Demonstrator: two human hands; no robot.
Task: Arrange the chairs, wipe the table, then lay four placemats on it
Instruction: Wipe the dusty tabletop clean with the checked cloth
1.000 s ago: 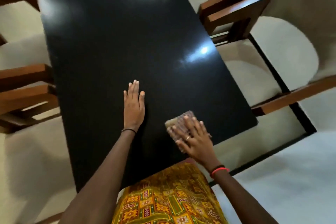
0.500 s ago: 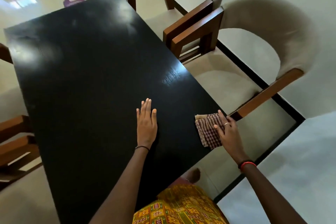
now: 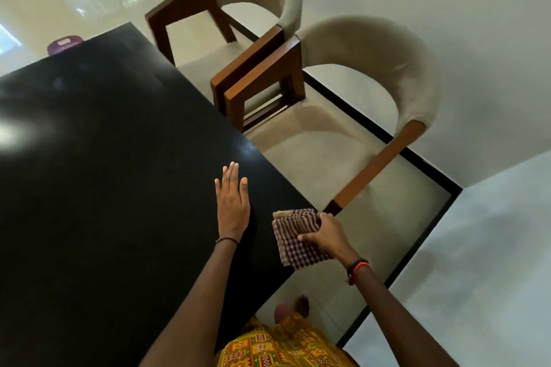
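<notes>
From the head view, the right grip (image 3: pixel 328 235) is clenched on a folded brown-and-white checked cloth (image 3: pixel 295 244), thumb on top and fingers curled over its far side, at the near right corner of the glossy black rectangular table (image 3: pixel 104 188). Whether the cloth's edge under the wrist overhangs that corner is hard to tell. If it does, a stroke toward the body could drag it off the table. Just beyond the grip stands the orange-brown wooden arm of a beige upholstered round-backed chair (image 3: pixel 372 74), so an outward sweep could knock the knuckles against it or push the chair out of line. Beside the cloth, the left grip (image 3: pixel 232 205) is released, palm flat and fingers straight on the table. Leaning on it may leave prints on the polished top, and the patch beneath it could go unwiped. Most of the table lies far from the grip, so a hurried finish would probably leave it dusty for the placemats, none of which are in view.
</notes>
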